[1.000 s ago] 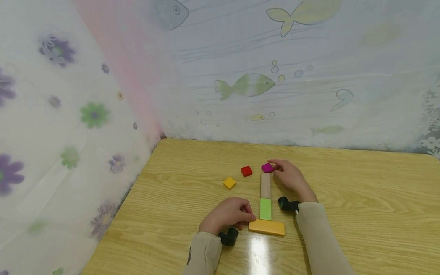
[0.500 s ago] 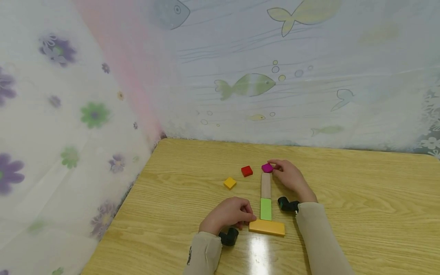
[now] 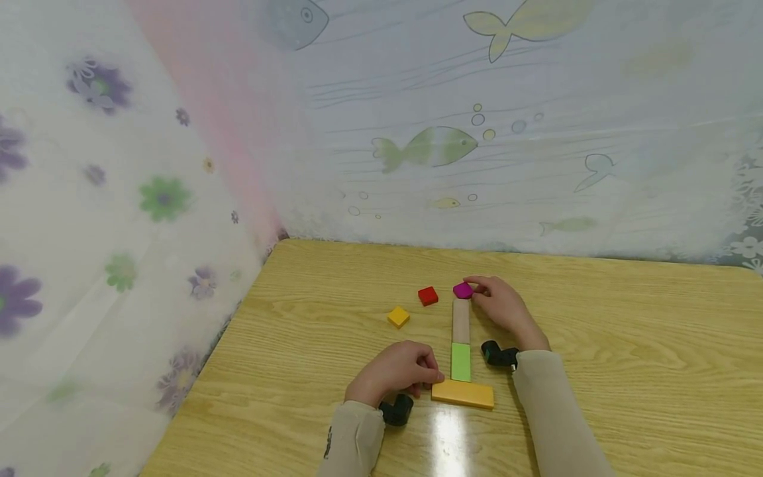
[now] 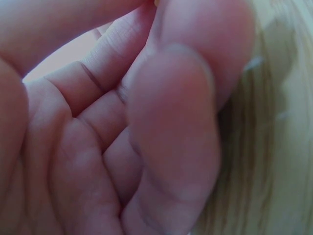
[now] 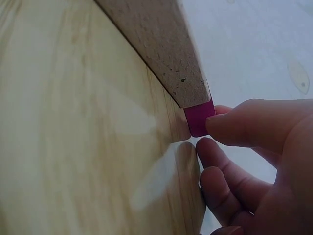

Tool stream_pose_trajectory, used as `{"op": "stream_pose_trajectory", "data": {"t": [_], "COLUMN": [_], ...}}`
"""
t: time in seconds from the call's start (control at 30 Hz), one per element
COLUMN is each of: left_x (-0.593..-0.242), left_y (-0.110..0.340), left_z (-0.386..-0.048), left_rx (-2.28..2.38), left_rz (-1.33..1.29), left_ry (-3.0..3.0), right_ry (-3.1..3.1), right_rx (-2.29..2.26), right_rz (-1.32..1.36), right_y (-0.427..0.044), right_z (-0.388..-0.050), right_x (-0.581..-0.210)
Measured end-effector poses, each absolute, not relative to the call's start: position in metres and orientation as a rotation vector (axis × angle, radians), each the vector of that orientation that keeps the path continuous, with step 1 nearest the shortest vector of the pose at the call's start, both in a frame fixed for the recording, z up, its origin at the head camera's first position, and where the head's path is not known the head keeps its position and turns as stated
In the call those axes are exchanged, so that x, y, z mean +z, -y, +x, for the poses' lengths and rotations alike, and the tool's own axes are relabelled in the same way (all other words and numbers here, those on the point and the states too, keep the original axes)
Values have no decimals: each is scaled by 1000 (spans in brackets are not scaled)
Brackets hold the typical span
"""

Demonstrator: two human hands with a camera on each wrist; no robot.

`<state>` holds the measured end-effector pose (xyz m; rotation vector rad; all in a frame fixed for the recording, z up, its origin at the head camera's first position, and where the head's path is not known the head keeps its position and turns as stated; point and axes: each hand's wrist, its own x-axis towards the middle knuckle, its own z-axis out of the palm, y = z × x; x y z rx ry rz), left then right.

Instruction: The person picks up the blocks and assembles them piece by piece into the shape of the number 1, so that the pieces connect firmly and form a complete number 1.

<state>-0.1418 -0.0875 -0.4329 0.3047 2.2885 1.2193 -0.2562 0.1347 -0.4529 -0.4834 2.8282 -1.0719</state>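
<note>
An orange rectangular block lies crosswise near me. My left hand has curled fingers at its left end and holds that corner; in the left wrist view the fingers hide nearly all of the contact. A green block extends away from the orange one, followed by a plain wooden block. At the far end of this row sits a purple block, pinched between thumb and index finger of my right hand. Seen from the right wrist, the purple block touches the wooden block's end.
A red block and a yellow block lie loose left of the row on the wood-grain table. Patterned curtains rise behind the table and along its left side. Each wrist carries a black camera.
</note>
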Motion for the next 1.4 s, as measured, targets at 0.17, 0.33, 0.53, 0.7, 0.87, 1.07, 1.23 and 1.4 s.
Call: {"op": "stream_pose_trajectory", "data": {"t": [0.17,0.33,0.53,0.7,0.87,1.07,1.23,1.4], "left_x": [-433,-433,-433,-435,-439,-441,-442,-439], "left_y": [86,85,85,86,87,91,93,95], "left_z": [-143,-143,-143,-144,-146,-150,-155,-159], "left_rx": [1209,1206,1220,1246,1277,1333,1340,1312], "left_rz": [303,305,297,281,284,289,322,322], "left_ry": [-2293,-2293,-2280,-2258,-2238,-2187,-2165,-2187], "right_ry": [-2829,-2822,-2807,-2802,-2798,-2803,-2804,-2804], "right_rx": [-1083,-1090,-1100,-1113,-1113,-1111,-1119,-1129], "right_rz": [-486,-481,-481,-488,-485,-477,-478,-490], "right_y": [-135,-135,-136,-137,-136,-136,-136,-136], "right_z": [-256,-255,-256,-257,-257,-258,-258,-258], "right_x": [-452,-451,-453,-455,-455,-454,-455,-456]}}
